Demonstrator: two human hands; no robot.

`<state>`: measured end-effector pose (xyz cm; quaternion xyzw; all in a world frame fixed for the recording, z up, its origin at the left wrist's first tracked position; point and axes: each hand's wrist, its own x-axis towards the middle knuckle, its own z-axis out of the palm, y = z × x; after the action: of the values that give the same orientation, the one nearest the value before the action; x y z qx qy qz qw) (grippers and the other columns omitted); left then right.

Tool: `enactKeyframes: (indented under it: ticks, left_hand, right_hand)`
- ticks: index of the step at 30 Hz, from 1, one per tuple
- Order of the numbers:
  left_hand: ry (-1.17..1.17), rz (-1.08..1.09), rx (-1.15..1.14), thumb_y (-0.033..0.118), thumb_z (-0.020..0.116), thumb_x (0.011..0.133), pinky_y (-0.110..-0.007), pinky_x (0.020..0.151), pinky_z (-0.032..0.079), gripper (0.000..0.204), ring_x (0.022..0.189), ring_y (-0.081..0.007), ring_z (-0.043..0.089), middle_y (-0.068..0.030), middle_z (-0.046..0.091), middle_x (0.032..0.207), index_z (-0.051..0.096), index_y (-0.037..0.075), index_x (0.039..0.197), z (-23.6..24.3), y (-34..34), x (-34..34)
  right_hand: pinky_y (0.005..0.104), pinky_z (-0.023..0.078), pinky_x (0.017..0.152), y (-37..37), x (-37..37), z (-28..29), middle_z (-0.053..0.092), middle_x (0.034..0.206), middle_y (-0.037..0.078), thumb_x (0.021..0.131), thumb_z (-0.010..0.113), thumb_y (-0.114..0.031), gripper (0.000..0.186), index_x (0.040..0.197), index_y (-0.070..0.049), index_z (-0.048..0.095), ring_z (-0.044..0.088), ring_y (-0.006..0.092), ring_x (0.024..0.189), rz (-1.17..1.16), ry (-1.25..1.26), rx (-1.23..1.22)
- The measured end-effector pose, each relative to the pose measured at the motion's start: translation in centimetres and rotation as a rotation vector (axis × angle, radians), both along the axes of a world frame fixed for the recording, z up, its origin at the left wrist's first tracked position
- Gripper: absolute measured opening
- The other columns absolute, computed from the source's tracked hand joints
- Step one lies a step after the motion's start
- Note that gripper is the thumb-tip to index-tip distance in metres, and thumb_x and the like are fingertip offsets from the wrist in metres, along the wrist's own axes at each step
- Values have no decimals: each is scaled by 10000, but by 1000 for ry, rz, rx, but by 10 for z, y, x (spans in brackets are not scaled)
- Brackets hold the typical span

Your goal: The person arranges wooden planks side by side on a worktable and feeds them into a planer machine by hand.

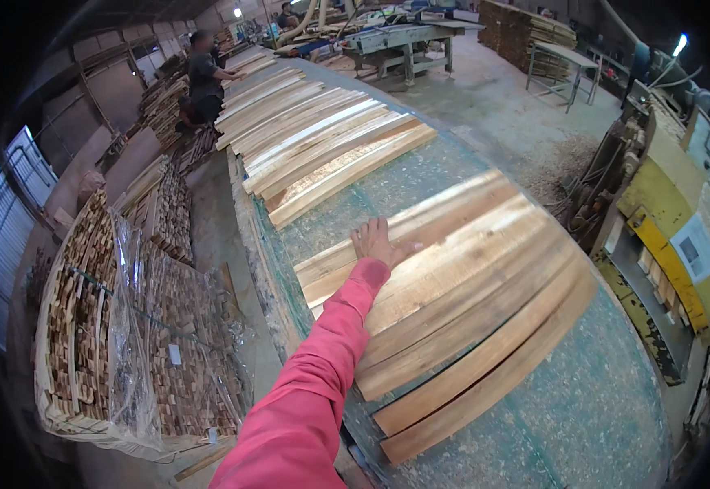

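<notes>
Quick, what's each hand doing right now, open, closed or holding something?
Left hand: open, resting flat on the near stack of wooden planks, gripping nothing.
Right hand: not in view.

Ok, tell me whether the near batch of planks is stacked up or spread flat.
Spread flat. The near planks lie side by side in one layer on the green table, and the left hand rests flat on them.
</notes>
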<state>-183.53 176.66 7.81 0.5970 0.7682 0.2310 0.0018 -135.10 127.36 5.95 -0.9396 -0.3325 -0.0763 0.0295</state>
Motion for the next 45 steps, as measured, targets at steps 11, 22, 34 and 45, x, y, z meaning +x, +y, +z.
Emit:
enactKeyframes:
  ticks: [11, 22, 34, 45]
  left_hand:
    - [49, -229, -135, 877, 596, 710, -557, 1060, 328, 1119, 1236, -381, 507, -215, 572, 1304, 529, -18, 1378, 11, -210, 231]
    - [101, -461, -135, 793, 563, 818, -602, 1170, 218, 1042, 1422, -476, 329, -300, 350, 1549, 360, 85, 1554, 15, -334, 340]
    - [262, -944, -222, 940, 622, 577, -736, 1097, 188, 1344, 1438, -605, 187, -329, 133, 1632, 261, 164, 1612, 35, -468, 201]
    - [227, -1032, -128, 894, 663, 612, -721, 1101, 187, 1223, 1404, -615, 199, -280, 171, 1646, 411, 148, 1548, 31, -439, 225]
  right_hand:
    - [637, -2, 1200, -28, -101, 26, 150, 1627, 334, 782, 750, -601, 1098, 1552, 32, 289, 148, 469, 1521, 266, 509, 573]
    - [608, 86, 1229, -85, 109, 64, 112, 1640, 309, 715, 793, -640, 1128, 1572, -85, 312, 142, 457, 1527, 312, 323, 226]
    - [491, 407, 965, -221, 25, 89, 492, 1180, 202, 522, 958, -464, 1269, 1488, 44, 312, 494, 420, 1110, 206, 510, 162]
    - [472, 408, 881, -195, 57, 79, 505, 1132, 192, 455, 969, -457, 1298, 1475, 42, 339, 510, 398, 1013, 291, 551, 156]
